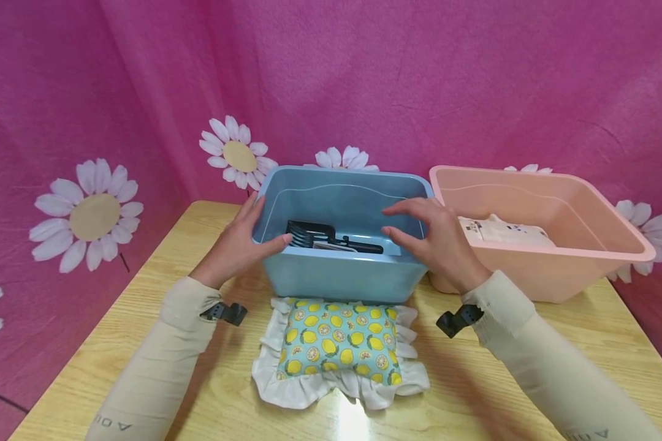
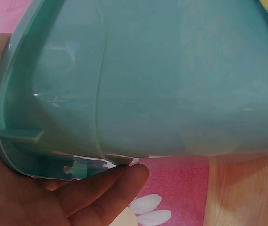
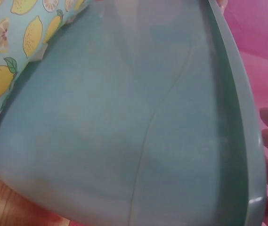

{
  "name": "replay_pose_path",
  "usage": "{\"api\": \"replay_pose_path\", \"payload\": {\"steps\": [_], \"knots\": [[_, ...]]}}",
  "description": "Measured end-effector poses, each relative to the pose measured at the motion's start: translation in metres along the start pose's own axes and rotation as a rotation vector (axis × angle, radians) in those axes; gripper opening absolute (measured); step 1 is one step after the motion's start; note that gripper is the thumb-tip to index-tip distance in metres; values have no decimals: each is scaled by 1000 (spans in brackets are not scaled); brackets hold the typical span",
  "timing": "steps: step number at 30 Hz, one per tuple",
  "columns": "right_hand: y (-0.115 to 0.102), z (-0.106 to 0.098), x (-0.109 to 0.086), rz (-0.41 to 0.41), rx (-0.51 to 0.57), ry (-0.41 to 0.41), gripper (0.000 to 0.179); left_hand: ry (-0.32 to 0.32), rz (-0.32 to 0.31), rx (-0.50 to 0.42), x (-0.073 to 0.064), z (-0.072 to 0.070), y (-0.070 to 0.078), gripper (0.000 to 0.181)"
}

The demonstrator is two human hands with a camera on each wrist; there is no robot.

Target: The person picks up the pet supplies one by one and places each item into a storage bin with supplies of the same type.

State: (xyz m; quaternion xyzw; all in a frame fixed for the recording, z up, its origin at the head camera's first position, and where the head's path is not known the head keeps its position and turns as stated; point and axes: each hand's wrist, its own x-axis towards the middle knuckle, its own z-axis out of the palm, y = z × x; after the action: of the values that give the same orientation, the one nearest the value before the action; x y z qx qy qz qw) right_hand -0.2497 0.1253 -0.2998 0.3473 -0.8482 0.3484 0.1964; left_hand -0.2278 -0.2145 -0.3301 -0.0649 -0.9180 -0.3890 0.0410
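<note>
A blue plastic tub (image 1: 339, 275) stands on the table. My left hand (image 1: 241, 242) grips its left front corner, thumb over the front rim and fingers along the outside of the left end. In the left wrist view, the fingers (image 2: 110, 193) lie against the outer wall under the rim. My right hand (image 1: 438, 239) hovers over the tub's right end, thumb and fingers curved apart with nothing between them. Inside the tub lie a black slotted turner (image 1: 364, 247), a black fork-like utensil (image 1: 300, 236) and a flat greyish piece (image 1: 331, 247), partly hidden by the front wall.
A small lemon-print pillow (image 1: 339, 340) with a white ruffle lies right in front of the tub. At the right stands a pink tub (image 1: 529, 269) holding a whitish printed cloth item (image 1: 504, 233). A pink floral curtain (image 1: 331, 79) hangs behind the wooden table (image 1: 160, 269).
</note>
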Motion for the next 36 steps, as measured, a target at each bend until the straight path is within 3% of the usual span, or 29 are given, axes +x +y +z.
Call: {"api": "replay_pose_path", "payload": {"steps": [11,18,36], "knots": [[-12,7,-15,-32,36,-24,40,2,10,-6,1,0,-1,101],[-21,10,-21,-113,64,13,40,4,8,4,1,0,0,102],[-44,20,-37,-218,159,-27,38,0,-2,-2,0,0,0,102]]}}
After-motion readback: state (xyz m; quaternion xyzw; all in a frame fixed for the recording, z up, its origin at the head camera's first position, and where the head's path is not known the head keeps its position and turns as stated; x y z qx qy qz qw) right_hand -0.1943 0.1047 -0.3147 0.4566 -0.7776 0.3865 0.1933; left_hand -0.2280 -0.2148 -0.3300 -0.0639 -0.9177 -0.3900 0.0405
